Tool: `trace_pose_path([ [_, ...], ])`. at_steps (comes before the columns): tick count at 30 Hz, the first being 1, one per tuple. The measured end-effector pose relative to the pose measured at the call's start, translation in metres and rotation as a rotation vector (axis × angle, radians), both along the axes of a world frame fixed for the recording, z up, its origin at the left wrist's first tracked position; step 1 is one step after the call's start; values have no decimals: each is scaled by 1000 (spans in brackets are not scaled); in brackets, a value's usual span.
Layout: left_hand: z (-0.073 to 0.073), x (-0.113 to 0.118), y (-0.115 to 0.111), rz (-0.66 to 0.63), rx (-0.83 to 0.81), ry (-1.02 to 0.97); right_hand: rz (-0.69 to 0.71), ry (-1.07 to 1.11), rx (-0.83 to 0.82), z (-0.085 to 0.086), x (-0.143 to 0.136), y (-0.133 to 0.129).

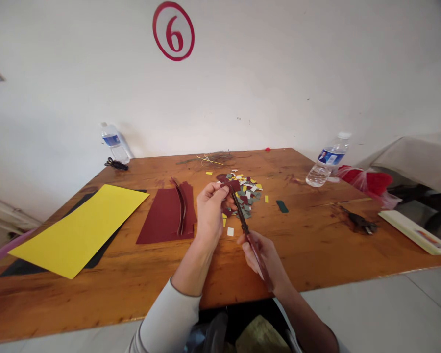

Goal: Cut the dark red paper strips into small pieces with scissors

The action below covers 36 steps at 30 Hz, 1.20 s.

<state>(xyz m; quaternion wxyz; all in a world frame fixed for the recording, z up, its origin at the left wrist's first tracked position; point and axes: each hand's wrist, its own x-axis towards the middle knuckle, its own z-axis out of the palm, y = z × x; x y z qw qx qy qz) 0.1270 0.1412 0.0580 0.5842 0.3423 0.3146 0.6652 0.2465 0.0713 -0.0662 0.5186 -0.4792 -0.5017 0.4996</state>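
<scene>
My left hand [211,208] pinches a dark red paper strip [234,186] above the table. In my right hand [262,257] is a pair of scissors [245,226] with reddish handles, its blades pointing up to the strip. Whether the blades touch the paper is hard to make out. Under and behind the strip lies a pile of small cut paper pieces [256,197] in green, yellow, white and dark red. A white square [230,232] sits apart, near my left wrist. To the left are dark red sheets [156,220] with curled dark red strips [181,208] on top.
A yellow sheet [84,228] overlaps black sheets [20,264] at the left. Water bottles [114,144] [325,162] stand at the back left and right. Pliers [358,221], a white box [415,231] and a green piece [282,206] lie to the right; thin wires [215,159] at the back.
</scene>
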Motion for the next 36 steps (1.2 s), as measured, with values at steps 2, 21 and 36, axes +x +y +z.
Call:
trace_pose_path([
  [2, 0, 0, 0, -6, 5, 3, -6, -10, 6, -1, 1, 0],
  [21, -4, -1, 3, -43, -15, 12, -45, -19, -55, 5, 1, -2],
  [36, -4, -1, 3, -45, -3, 49, 11, -50, -9, 15, 1, -4],
])
